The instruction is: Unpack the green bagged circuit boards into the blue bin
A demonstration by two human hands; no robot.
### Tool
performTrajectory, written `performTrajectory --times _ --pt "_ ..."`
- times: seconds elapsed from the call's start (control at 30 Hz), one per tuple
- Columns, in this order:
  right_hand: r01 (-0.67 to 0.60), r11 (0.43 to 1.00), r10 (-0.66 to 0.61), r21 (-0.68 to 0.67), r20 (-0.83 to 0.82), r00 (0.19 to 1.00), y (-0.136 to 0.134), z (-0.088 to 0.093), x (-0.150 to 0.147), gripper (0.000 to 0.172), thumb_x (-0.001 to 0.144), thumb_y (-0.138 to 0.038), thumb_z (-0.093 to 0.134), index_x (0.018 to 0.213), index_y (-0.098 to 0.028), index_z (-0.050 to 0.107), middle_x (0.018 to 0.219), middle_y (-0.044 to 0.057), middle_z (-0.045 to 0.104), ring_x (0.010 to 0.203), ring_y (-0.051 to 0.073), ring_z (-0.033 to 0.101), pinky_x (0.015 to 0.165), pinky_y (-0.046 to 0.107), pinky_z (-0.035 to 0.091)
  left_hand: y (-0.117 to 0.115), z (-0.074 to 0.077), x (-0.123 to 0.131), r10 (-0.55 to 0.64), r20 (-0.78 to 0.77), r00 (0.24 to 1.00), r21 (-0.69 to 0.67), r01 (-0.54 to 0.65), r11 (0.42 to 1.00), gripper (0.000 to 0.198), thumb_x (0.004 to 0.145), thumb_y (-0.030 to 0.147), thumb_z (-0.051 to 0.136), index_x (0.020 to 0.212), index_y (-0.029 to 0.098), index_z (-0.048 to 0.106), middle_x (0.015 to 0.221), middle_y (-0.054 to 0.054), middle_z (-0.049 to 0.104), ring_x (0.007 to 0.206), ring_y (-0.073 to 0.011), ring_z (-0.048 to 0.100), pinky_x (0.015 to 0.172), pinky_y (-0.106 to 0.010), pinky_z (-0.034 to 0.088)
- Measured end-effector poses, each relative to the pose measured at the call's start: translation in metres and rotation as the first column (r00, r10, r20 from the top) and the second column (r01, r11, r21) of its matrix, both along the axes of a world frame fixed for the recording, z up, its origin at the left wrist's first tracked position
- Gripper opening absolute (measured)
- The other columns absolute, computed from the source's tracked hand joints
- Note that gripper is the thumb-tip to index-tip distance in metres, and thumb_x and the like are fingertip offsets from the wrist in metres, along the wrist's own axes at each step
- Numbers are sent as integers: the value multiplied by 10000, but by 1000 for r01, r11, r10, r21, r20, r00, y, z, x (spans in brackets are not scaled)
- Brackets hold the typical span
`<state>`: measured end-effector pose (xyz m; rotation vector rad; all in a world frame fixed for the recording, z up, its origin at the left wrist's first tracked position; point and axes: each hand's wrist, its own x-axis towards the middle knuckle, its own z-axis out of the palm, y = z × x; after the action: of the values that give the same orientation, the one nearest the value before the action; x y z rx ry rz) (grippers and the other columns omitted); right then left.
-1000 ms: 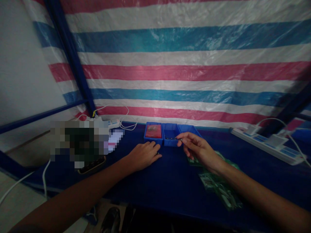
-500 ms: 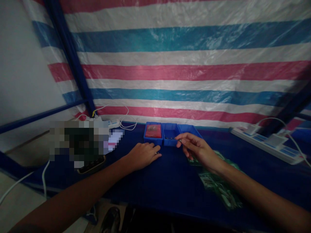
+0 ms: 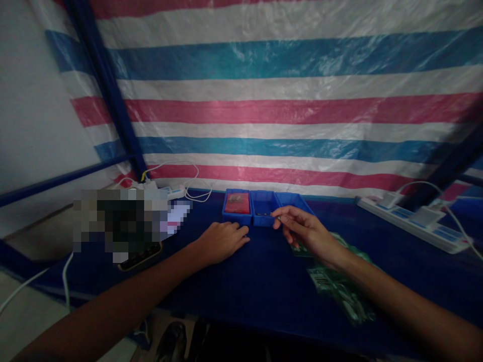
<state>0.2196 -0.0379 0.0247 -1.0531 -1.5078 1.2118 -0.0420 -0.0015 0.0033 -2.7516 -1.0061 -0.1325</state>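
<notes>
Head camera: nearest, green plastic packets (image 3: 356,304) lie on the blue tabletop (image 3: 256,286), on the near side of the right fingers and partly under that forearm. The left hand (image 3: 223,242) rests palm down, fingers bent, thumb close to the forefinger; whether it has hold of anything cannot be told. To its right, the right hand (image 3: 307,231) pinches a small dark piece (image 3: 278,218) between thumb and forefinger, nearly closed, its other fingers loosely curled. Just beyond those fingertips, the middle blue bin (image 3: 265,202) has tiny dark bits (image 3: 264,214) near its front; the right blue bin (image 3: 294,202) is partly hidden. Beyond the left fingertips, the left blue bin (image 3: 237,218) holds a red packet (image 3: 237,202). Farthest from all fingers hangs a striped plastic sheet (image 3: 245,110).
</notes>
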Motion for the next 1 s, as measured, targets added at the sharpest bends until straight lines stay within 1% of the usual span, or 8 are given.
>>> performTrajectory --times 0.17,0.43,0.7,0.83,1.0 --pt "10 1000 -10 -2 9 1000 -1 2 -1 287 941 -508 702 1108 -275 697 985 55 701 579 113 506 445 243 396 1 -2 -1 -1 0 1000 6 1 1000 254 1103 402 437 1119 207 598 1012 -62 703 924 -240 715 678 -292 511" --pt "-4 1000 4 12 -9 1000 0 2 2 268 954 -482 694 1114 -266 693 979 38 692 574 101 508 445 231 394 -1 1 1 27 0 1000 -11 -27 1000 288 1090 446 464 1122 194 601 1054 -83 719 956 -261 716 704 -309 526" --pt "-11 1000 11 7 -13 1000 0 1 2 265 961 -478 686 1117 -264 691 984 48 694 578 107 505 447 236 394 -1 2 0 26 -12 1000 -1 -26 1000 321 1088 462 457 1126 183 611 1028 -86 729 928 -271 725 679 -317 523" --pt "-2 1000 2 7 -16 1000 -1 2 1 260 960 -472 691 1115 -263 693 982 45 696 572 104 503 444 235 386 1 1 -1 49 -6 999 29 -49 998 369 1081 502 449 1137 184 627 1020 -95 731 926 -282 723 687 -328 521" --pt "-7 1000 7 5 -27 1000 0 2 1 261 955 -470 702 1109 -258 697 984 47 695 575 100 516 445 230 395 2 -1 -3 77 -13 997 52 -76 996 459 1069 566 431 1086 177 673 994 -109 739 910 -286 724 698 -333 519"
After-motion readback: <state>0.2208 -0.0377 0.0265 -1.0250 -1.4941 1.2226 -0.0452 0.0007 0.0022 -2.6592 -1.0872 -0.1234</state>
